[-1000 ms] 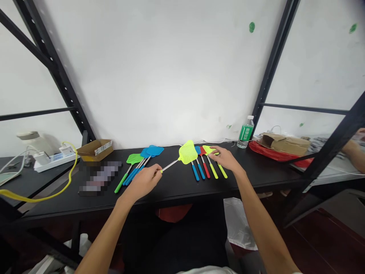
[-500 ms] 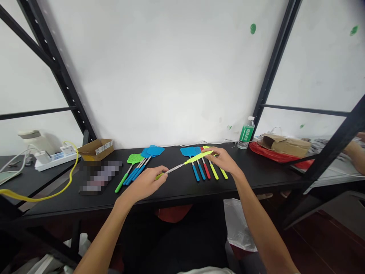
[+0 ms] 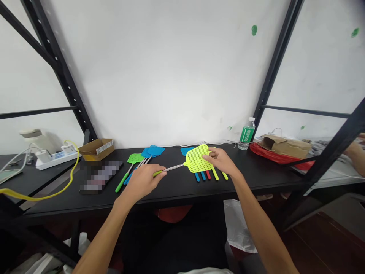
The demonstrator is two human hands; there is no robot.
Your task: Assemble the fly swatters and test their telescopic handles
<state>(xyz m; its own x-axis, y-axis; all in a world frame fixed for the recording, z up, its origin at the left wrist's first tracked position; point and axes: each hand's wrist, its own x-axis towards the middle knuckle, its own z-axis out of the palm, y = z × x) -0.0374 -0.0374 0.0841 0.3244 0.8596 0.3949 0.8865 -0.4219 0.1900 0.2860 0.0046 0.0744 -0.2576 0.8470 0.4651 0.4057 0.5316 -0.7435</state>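
My left hand [image 3: 144, 182] is closed round the handle of a yellow fly swatter [image 3: 196, 163], whose metal rod runs up to the right. My right hand [image 3: 221, 161] pinches the right edge of its flat mesh head, held just above the black table [image 3: 176, 186]. Under the head lies a row of several swatters [image 3: 209, 175] with blue, red and yellow handles. To the left lies another bunch of swatters [image 3: 139, 160], green and blue.
A cardboard box [image 3: 95, 149] and a blurred dark item [image 3: 98, 177] sit at the left, with a power strip [image 3: 54, 158] and yellow cable [image 3: 37, 196] beyond. A green-labelled bottle [image 3: 246, 134] and a brown box on red cloth [image 3: 285, 146] stand right. Another person's arm [image 3: 355, 154] shows at the far right.
The yellow swatter's head turned from flat to edge-on and back to flat, dropping lower over the row; my right hand moved from the row onto its head.
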